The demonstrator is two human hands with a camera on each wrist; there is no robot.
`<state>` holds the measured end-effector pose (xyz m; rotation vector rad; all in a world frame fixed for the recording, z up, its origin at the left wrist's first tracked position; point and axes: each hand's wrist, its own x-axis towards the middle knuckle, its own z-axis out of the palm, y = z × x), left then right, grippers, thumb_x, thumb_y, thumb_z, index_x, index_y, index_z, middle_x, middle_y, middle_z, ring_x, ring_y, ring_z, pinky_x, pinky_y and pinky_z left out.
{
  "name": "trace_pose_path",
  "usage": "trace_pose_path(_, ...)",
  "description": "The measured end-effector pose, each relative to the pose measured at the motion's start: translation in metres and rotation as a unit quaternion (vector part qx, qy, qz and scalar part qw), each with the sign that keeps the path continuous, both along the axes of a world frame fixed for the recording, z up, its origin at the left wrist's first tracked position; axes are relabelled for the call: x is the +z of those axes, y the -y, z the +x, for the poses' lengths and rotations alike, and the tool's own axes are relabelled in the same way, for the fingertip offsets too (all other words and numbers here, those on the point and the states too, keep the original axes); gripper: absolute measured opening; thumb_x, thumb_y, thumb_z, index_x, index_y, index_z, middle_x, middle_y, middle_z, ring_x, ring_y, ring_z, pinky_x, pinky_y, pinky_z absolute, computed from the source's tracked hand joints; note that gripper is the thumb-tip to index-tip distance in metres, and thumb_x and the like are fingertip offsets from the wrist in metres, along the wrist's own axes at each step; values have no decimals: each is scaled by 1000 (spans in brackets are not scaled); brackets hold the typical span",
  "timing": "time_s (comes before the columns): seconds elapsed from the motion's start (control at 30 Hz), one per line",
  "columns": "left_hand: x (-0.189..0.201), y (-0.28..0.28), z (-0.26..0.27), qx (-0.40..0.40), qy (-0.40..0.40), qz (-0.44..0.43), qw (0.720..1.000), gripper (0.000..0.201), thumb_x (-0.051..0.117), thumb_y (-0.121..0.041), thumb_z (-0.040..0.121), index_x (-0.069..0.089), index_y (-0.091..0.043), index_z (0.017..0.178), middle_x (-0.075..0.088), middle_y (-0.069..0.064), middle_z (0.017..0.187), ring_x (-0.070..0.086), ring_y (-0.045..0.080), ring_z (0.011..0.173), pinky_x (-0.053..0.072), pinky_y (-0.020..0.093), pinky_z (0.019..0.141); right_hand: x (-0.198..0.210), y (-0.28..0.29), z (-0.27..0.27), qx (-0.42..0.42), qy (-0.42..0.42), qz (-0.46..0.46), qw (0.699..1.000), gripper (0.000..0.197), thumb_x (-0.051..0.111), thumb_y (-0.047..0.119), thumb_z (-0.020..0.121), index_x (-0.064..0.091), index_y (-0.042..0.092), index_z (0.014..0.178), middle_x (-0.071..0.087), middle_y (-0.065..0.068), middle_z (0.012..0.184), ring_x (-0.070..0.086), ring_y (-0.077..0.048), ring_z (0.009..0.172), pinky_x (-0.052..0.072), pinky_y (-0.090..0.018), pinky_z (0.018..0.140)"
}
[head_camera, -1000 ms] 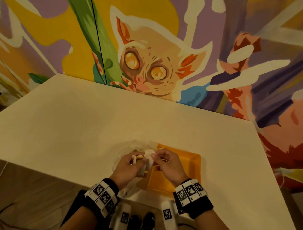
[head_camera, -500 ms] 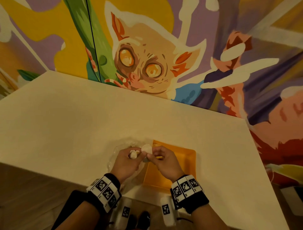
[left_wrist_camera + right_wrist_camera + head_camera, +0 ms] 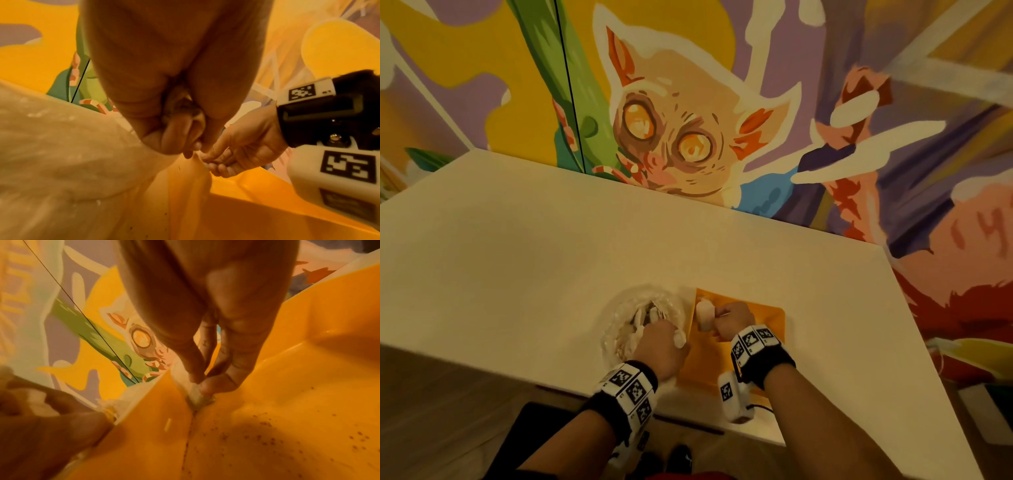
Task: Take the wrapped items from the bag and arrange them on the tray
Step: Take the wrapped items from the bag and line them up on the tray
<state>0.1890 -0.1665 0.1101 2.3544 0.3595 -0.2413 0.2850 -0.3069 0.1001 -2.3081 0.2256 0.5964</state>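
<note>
Fingers (image 3: 216, 382) of the right hand (image 3: 732, 320) pinch a white wrapped item (image 3: 704, 313), holding it upright against the orange tray's (image 3: 770, 318) left wall, its long axis pointing away from the person. Just left of the tray, the left hand (image 3: 659, 346) curls round a second wrapped item (image 3: 679, 339) over the clear bag (image 3: 626, 318). Probably the right hand sets its piece down first.

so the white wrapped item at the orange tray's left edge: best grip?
Pinch the white wrapped item across its narrow sides, coming from above and the right, as the right hand does. It lies lengthwise along the orange tray wall, and the clear plastic bag blocks the left.
</note>
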Motion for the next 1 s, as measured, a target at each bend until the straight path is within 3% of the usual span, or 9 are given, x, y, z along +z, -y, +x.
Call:
trace_pose_path(0.1, -6, 0, 5, -8, -15, 7, 1000, 21, 66, -24, 84, 58, -11, 69, 54, -4, 63, 52, 11, 61, 38, 20, 50, -5, -3, 6, 28, -33, -35, 998, 8, 72, 1, 69, 70, 7, 64, 72, -12, 72, 67, -24, 66, 60, -39, 73)
trace_pose_path(0.17, -10, -1, 7, -4, -15, 10, 1000, 23, 67, -24, 83, 56, -12, 66, 52, -5, 62, 51, 11, 61, 34, 18, 47, -2, -4, 7, 33, -37, -49, 998, 24, 70, 6, 71, 61, 12, 50, 60, -3, 56, 55, -19, 56, 50, -26, 56)
trace_pose_path(0.2, -13, -2, 7, -6, -14, 17, 1000, 26, 67, -24, 83, 54, -13, 64, 51, -5, 61, 49, 10, 59, 31, 17, 45, -1, -5, 7, 30, -39, -53, 997, 32, 68, 10, 76, 56, 14, 46, 55, 0, 51, 50, -17, 51, 43, -25, 51)
trace_pose_path(0.33, -18, -4, 7, -21, -21, 17, 999, 29, 68, -25, 80, 54, -11, 60, 52, -3, 58, 44, 5, 51, 30, 17, 42, -5, -12, 10, 31, -32, -58, 997, 33, 60, 30, 90, 64, 9, 66, 65, -5, 68, 53, -15, 53, 40, -24, 49)
trace_pose_path(0.47, -18, -4, 8, -18, -23, 5, 1000, 35, 69, -25, 81, 49, -13, 54, 51, -3, 55, 45, 7, 51, 32, 20, 44, -15, -20, 17, 42, -20, -79, 996, 48, 51, 49, 94, 66, 4, 86, 70, -14, 87, 62, -28, 72, 41, -25, 51)
trace_pose_path(0.6, -17, -3, 6, -7, -20, 5, 1000, 41, 69, -27, 84, 46, -16, 52, 49, -4, 55, 46, 10, 54, 31, 24, 47, -14, -19, 19, 5, -27, -92, 995, 51, 51, 55, 93, 54, 8, 73, 64, -12, 76, 50, -22, 52, 33, -25, 43)
trace_pose_path(0.7, -19, -4, 5, -13, -21, -4, 1000, 39, 69, -28, 84, 49, -16, 53, 51, -4, 57, 50, 14, 59, 32, 25, 51, -14, -20, 20, 10, -27, -109, 994, 50, 54, 50, 93, 45, 11, 64, 55, -8, 64, 43, -19, 48, 29, -25, 41)
trace_pose_path(0.9, -19, -4, 5, -27, -21, -1, 999, 31, 68, -31, 84, 59, -13, 61, 57, -2, 63, 53, 13, 62, 33, 23, 52, -13, -25, 22, 7, -26, -80, 996, 44, 54, 44, 95, 49, 9, 67, 59, -11, 69, 50, -23, 53, 35, -29, 45)
trace_pose_path(1.0, -17, -4, 4, -20, -20, -11, 1000, 37, 69, -28, 84, 52, -14, 54, 54, -2, 58, 51, 13, 59, 33, 23, 53, -10, -26, 22, 3, -27, -61, 998, 46, 52, 48, 95, 53, 7, 74, 65, -12, 73, 60, -27, 61, 47, -32, 53)
